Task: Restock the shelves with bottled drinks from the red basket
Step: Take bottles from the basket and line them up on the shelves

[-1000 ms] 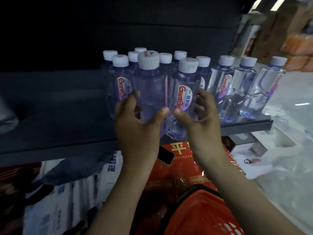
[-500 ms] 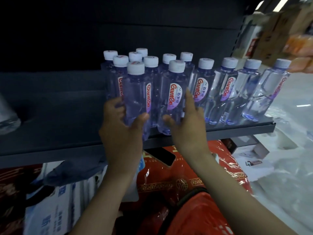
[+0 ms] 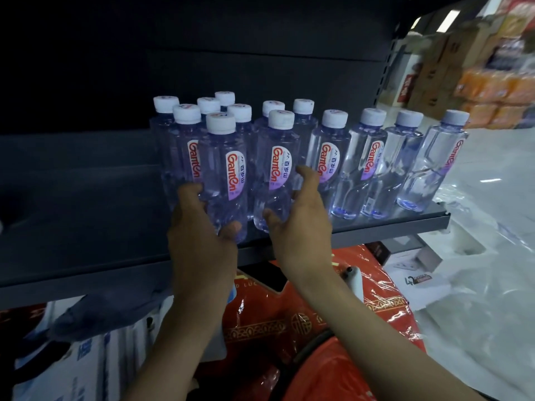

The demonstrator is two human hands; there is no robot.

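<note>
A dark grey shelf [image 3: 86, 227] with a dark back panel carries a cluster of white-capped water bottles [image 3: 367, 157] on its right half, several rows deep towards the middle and a single row at the right end. At the shelf's front edge the left hand [image 3: 199, 244] grasps one bottle [image 3: 228, 169] low down, thumb across its front and fingers curled round its left side. The right hand [image 3: 301, 227] is loose, fingers spread, cupping a second bottle [image 3: 278, 157] just to the right; firm contact cannot be told. Below the shelf sits the red basket [image 3: 341, 371], nearest the camera, with red foil packs [image 3: 289, 308] behind it. Beyond the shelf's right end stand blurred boxes [image 3: 434, 68].
</note>
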